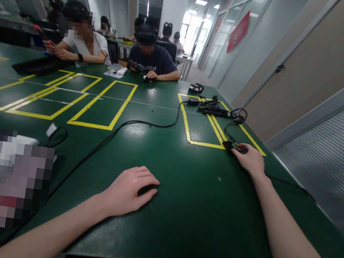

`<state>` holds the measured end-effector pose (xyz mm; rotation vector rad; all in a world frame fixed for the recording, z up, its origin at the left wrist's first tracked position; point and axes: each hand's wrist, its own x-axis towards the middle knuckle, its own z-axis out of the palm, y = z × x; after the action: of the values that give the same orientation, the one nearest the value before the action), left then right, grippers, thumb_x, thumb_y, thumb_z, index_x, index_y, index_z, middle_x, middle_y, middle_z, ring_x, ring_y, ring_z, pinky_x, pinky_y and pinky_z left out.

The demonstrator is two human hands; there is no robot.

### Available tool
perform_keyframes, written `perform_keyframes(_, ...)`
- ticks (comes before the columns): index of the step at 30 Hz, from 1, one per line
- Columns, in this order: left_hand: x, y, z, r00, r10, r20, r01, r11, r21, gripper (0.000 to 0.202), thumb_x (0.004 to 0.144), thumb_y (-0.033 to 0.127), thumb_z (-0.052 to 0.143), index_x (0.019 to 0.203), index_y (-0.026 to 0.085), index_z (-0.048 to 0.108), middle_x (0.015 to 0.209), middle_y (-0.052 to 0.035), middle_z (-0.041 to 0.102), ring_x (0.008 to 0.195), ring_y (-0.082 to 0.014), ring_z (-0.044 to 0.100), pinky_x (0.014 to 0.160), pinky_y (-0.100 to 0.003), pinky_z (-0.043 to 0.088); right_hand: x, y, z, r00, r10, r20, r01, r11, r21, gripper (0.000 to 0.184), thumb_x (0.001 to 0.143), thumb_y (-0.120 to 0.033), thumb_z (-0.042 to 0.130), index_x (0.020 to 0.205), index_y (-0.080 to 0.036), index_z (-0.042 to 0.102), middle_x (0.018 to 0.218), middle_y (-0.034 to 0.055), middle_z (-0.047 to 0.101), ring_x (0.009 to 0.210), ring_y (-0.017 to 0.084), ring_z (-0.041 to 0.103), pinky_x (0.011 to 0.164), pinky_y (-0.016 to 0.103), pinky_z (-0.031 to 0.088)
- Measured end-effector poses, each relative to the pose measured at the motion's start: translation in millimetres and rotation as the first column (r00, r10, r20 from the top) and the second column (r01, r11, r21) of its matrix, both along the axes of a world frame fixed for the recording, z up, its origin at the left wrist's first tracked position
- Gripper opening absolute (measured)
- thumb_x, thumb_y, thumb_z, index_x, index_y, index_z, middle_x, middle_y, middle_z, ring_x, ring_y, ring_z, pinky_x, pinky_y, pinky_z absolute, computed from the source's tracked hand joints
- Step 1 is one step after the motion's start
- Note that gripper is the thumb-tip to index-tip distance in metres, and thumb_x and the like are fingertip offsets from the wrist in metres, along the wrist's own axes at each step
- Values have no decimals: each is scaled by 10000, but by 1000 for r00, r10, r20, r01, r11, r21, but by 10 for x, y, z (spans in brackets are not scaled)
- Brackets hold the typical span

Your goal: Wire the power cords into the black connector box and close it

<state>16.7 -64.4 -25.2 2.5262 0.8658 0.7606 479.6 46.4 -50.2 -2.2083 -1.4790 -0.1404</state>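
My left hand (129, 189) rests palm down on the green table (183, 182), its fingers loosely curled over a small dark thing that I cannot make out. My right hand (251, 158) reaches far out to the right. Its fingers close on a small dark device (235, 146) with coloured marks, which lies at the near corner of a yellow taped rectangle (207, 123). A black cable (147, 124) runs across the table between my two arms.
Black chargers and cables (217, 108) lie in the taped rectangle. More taped boxes (103, 103) mark the left of the table. Two people with headsets sit at the far side. A wall and doors run close along the right.
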Motion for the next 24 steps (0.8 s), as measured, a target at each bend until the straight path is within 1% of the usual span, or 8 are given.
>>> perform_keyframes(3, -3, 6, 10, 998, -8, 56, 7, 1000, 20, 153, 999, 211, 600, 1046, 188, 745, 979, -46, 799, 898, -204, 733, 827, -356, 583, -474, -14, 78, 996, 79, -28, -80, 995, -59, 440, 830, -418, 704, 1181, -155, 746, 1135, 159, 783, 1039, 358, 732, 801, 407, 578)
perform_keyframes(7, -14, 30, 31, 989, 15, 147, -21, 999, 42, 160, 1003, 192, 584, 1020, 185, 742, 930, -47, 785, 861, -193, 726, 800, -337, 586, -1198, -188, 132, 899, 429, -91, -432, 901, -23, 379, 839, -368, 733, 1173, -191, 745, 1192, 133, 766, 1082, 333, 730, 912, 436, 586)
perform_keyframes(9, -17, 41, 45, 981, 33, 191, -45, 997, 56, 157, 1000, 188, 586, 1046, 187, 736, 971, -61, 781, 902, -196, 722, 830, -341, 589, -1522, -360, 152, 718, 683, -135, -689, 725, 7, 369, 834, -323, 750, 1180, -195, 736, 1158, 116, 766, 1049, 298, 738, 914, 412, 588)
perform_keyframes(11, -17, 43, 63, 974, 43, 224, -65, 994, 91, 161, 987, 200, 613, 1107, 186, 720, 1060, -86, 773, 974, -213, 714, 876, -361, 585, -1793, -564, 172, 435, 884, -175, -894, 446, 31, 373, 842, -279, 750, 1205, -199, 722, 1113, 93, 764, 996, 252, 743, 886, 363, 586)
perform_keyframes(13, -17, 36, 81, 974, 34, 224, -63, 990, 125, 173, 967, 237, 658, 1124, 182, 703, 1078, -97, 767, 987, -226, 703, 881, -376, 574, -1993, -755, 186, 197, 959, -202, -975, 212, 59, 386, 850, -247, 740, 1232, -202, 707, 1117, 79, 759, 970, 215, 746, 845, 306, 579)
perform_keyframes(15, -20, 27, 92, 985, 16, 172, -38, 992, 124, 172, 946, 297, 700, 1071, 179, 693, 990, -81, 764, 906, -223, 694, 829, -372, 560, -2112, -887, 190, 94, 975, -200, -992, 108, 58, 393, 853, -256, 746, 1239, -199, 700, 1116, 75, 756, 931, 196, 748, 786, 272, 570)
perform_keyframes(19, -27, 23, 74, 1000, 13, -3, -13, 998, 62, 319, 879, 393, 777, 1097, 185, 674, 905, -47, 742, 811, -222, 674, 793, -387, 536, -2153, -934, 170, 89, 981, -175, -993, 100, 55, 353, 868, -270, 743, 1212, -198, 703, 1102, 73, 750, 903, 184, 742, 746, 257, 559)
perform_keyframes(24, -30, 42, 19, 995, 65, -79, -64, 998, 20, 567, 850, 397, 808, 1334, 201, 589, 1142, -95, 747, 1020, -275, 692, 942, -449, 544, -2108, -852, 128, 135, 982, -133, -978, 154, 143, 325, 932, -277, 691, 1243, -182, 685, 1113, 97, 752, 950, 199, 743, 796, 288, 578)
